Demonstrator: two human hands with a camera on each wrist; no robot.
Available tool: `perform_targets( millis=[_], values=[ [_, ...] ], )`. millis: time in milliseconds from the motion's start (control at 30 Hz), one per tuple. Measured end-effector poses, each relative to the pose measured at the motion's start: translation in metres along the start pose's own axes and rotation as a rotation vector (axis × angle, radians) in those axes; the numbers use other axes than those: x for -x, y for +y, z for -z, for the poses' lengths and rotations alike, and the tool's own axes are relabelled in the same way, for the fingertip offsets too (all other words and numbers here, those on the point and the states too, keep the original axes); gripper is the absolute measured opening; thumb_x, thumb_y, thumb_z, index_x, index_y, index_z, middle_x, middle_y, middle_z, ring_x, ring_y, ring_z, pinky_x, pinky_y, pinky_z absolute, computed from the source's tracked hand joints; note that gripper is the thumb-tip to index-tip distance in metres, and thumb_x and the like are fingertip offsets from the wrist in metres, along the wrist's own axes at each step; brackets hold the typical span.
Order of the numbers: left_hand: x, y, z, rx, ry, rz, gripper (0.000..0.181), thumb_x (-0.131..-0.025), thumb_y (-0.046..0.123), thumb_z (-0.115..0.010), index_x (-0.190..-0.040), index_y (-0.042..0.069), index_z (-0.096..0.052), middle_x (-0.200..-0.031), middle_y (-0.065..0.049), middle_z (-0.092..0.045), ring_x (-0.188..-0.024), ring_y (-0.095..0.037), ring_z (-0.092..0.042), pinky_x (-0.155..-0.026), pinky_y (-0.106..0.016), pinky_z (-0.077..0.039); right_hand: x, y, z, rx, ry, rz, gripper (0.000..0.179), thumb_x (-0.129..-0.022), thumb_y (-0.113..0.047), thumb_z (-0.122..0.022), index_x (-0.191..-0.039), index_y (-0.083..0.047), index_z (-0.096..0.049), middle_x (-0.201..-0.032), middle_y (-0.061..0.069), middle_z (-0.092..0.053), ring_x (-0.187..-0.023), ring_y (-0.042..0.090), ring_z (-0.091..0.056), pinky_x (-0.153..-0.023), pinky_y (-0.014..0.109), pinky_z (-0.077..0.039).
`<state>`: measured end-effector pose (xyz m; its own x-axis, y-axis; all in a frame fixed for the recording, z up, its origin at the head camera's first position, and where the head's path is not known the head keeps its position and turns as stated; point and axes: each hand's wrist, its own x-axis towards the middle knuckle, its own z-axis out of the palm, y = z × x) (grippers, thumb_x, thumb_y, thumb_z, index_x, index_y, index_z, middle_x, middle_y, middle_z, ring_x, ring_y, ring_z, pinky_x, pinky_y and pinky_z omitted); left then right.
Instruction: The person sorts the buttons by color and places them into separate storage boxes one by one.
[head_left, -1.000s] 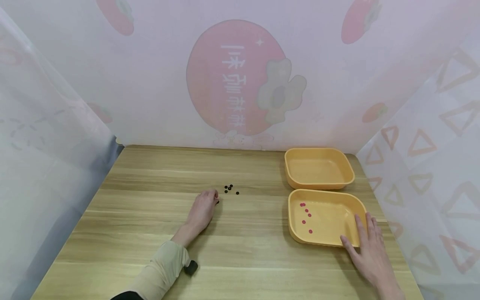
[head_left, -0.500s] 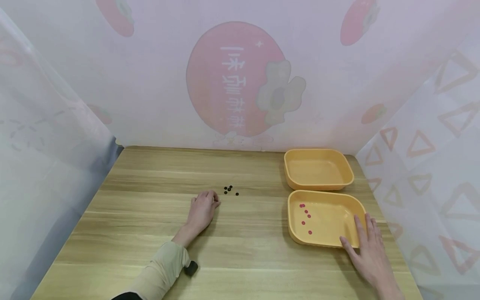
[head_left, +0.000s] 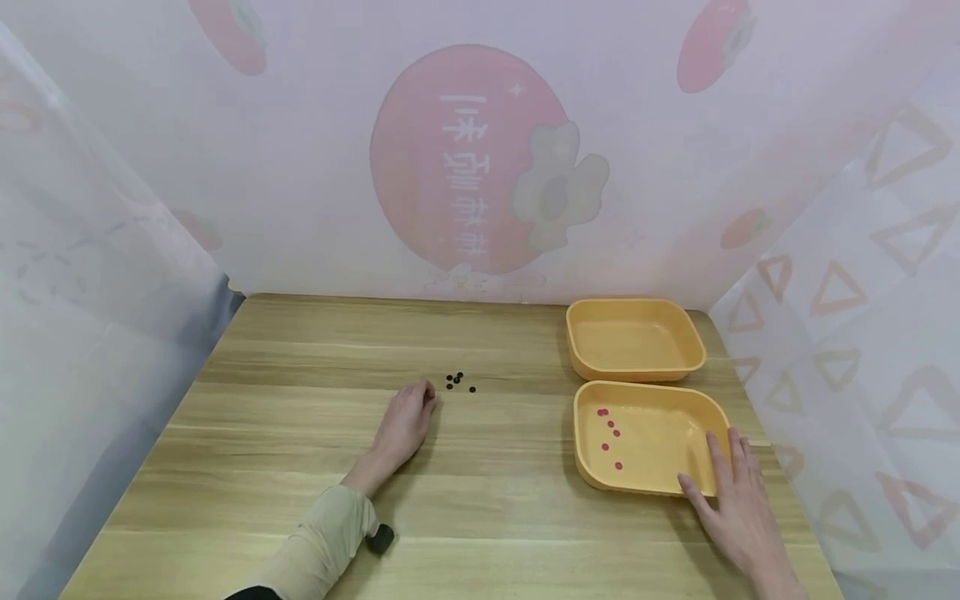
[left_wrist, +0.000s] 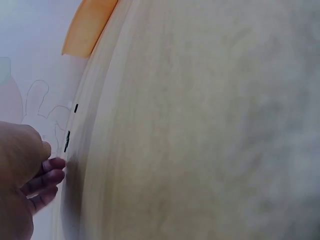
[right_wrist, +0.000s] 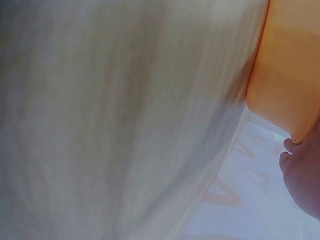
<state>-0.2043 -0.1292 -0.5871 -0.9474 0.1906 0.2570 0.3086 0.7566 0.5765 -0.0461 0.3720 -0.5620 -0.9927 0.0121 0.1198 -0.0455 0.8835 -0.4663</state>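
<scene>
In the head view my left hand (head_left: 407, 421) is low over the table's middle, thumb and forefinger drawn together. The small black disc seen at its fingertips a moment ago is now hidden by the fingers. Just beyond lie several small black discs (head_left: 457, 381), which appear as thin dark slivers (left_wrist: 67, 141) in the left wrist view. My right hand (head_left: 742, 517) rests on the near right corner of a yellow tray (head_left: 652, 490), its fingers spread and extended over the rim. Several small red discs (head_left: 617, 433) lie scattered in that tray's left part.
A second yellow tray (head_left: 637, 374), with no discs in it, stands directly behind the first. A printed white curtain (head_left: 315, 167) encloses the wooden table (head_left: 300, 367) at the back and sides.
The black disc that showed at my left fingertips a second ago is out of sight behind the fingers. The left fingers have drawn in slightly; the right hand stays on the tray.
</scene>
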Motion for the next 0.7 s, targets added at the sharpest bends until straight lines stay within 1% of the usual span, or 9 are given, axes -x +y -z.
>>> perform_targets(
  millis=[67, 133, 300, 433, 567, 700],
  values=[
    [-0.0011, 0.0005, 0.0019, 0.020, 0.006, -0.010, 0.010, -0.103, -0.003, -0.069, -0.112, -0.002, -0.068, -0.098, -0.015, -0.076, -0.089, -0.028, -0.072, -0.079, -0.046, -0.065, -0.0006, 0.0000, 0.0003, -0.003, 0.004, 0.002, 0.086, -0.114, -0.044, -0.055, -0.176, -0.003, -0.012, -0.182, 0.033, 0.005, -0.168, 0.058, 0.004, -0.136, 0.074, 0.006],
    [-0.0013, 0.0015, 0.0038, 0.038, 0.008, -0.010, 0.012, -0.103, -0.003, -0.070, -0.116, -0.003, -0.070, -0.102, -0.018, -0.078, -0.092, -0.030, -0.076, -0.081, -0.045, -0.067, -0.0007, 0.0003, 0.0002, -0.008, 0.006, 0.004, 0.086, -0.113, -0.044, -0.056, -0.176, -0.003, -0.012, -0.182, 0.034, 0.004, -0.168, 0.059, 0.003, -0.136, 0.075, 0.005],
    [0.0007, 0.0039, 0.0075, 0.053, 0.029, -0.032, 0.015, -0.102, 0.001, -0.075, -0.116, -0.003, -0.078, -0.110, -0.020, -0.083, -0.100, -0.034, -0.081, -0.087, -0.047, -0.069, 0.0003, 0.0013, -0.0013, -0.005, 0.014, 0.004, 0.087, -0.113, -0.044, -0.056, -0.176, -0.003, -0.013, -0.181, 0.035, 0.002, -0.168, 0.058, 0.003, -0.135, 0.078, 0.003],
    [0.0014, 0.0041, 0.0079, 0.080, 0.058, -0.059, 0.016, -0.101, 0.001, -0.075, -0.116, -0.004, -0.079, -0.112, -0.019, -0.084, -0.103, -0.034, -0.082, -0.089, -0.046, -0.069, 0.0015, 0.0017, -0.0022, 0.005, 0.028, 0.008, 0.087, -0.112, -0.043, -0.058, -0.175, -0.002, -0.014, -0.182, 0.034, 0.001, -0.169, 0.057, 0.003, -0.134, 0.079, 0.001],
    [0.0007, 0.0037, 0.0082, 0.091, 0.080, -0.069, 0.016, -0.101, -0.001, -0.074, -0.117, -0.004, -0.078, -0.111, -0.019, -0.084, -0.102, -0.033, -0.083, -0.088, -0.043, -0.070, 0.0014, 0.0013, -0.0030, 0.007, 0.036, 0.015, 0.086, -0.112, -0.043, -0.058, -0.175, -0.001, -0.015, -0.182, 0.034, 0.000, -0.169, 0.058, 0.002, -0.133, 0.081, -0.001],
    [-0.0002, 0.0036, 0.0085, 0.067, 0.099, -0.081, 0.017, -0.100, -0.001, -0.076, -0.117, -0.002, -0.077, -0.110, -0.018, -0.084, -0.098, -0.032, -0.084, -0.085, -0.042, -0.070, 0.0011, 0.0016, -0.0034, 0.004, 0.040, 0.015, 0.086, -0.112, -0.043, -0.059, -0.175, -0.003, -0.016, -0.182, 0.034, -0.001, -0.168, 0.059, 0.000, -0.131, 0.084, -0.004]
  ],
)
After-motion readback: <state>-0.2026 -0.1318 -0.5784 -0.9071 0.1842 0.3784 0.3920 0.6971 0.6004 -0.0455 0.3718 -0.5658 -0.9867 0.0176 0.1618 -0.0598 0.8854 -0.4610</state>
